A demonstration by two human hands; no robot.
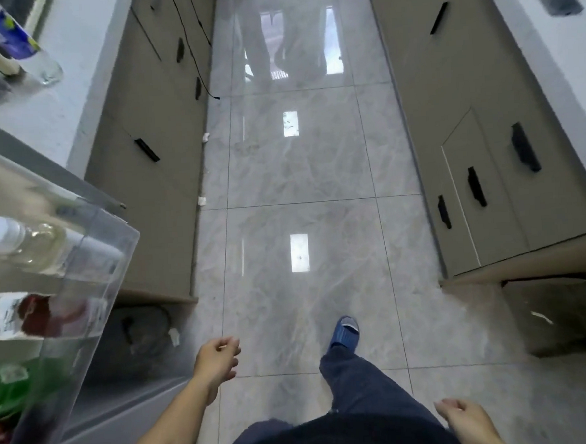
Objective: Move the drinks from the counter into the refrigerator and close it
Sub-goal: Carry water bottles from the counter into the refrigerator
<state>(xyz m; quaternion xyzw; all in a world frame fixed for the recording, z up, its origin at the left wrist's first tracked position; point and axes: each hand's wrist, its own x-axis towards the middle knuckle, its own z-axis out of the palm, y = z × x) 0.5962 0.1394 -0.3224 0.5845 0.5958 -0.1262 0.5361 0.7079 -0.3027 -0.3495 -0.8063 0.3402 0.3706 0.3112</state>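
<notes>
A: Where are the hands?

B: Both hang free and carry nothing. The left hand [218, 358] has loosely curled fingers over the floor [295, 173], just beside the open fridge door [84, 303]. The right hand [468, 420] is low at the right, fingers slack, though partly cut off.

A: And the drinks?

B: One clear bottle [16, 43] with a blue label stands at the table's [68, 98] near edge, upper left. Another bottle [22, 245], white-capped with pale liquid, already sits in the door's clear shelf, with a red-labelled item and a green pack below it; those are blurred.

A: How would the one on the table handle?

B: I'd judge it thin plastic, fairly light, smooth and maybe slippery. Wrap the label band at mid-body; squeezing hard could dent it.
</notes>
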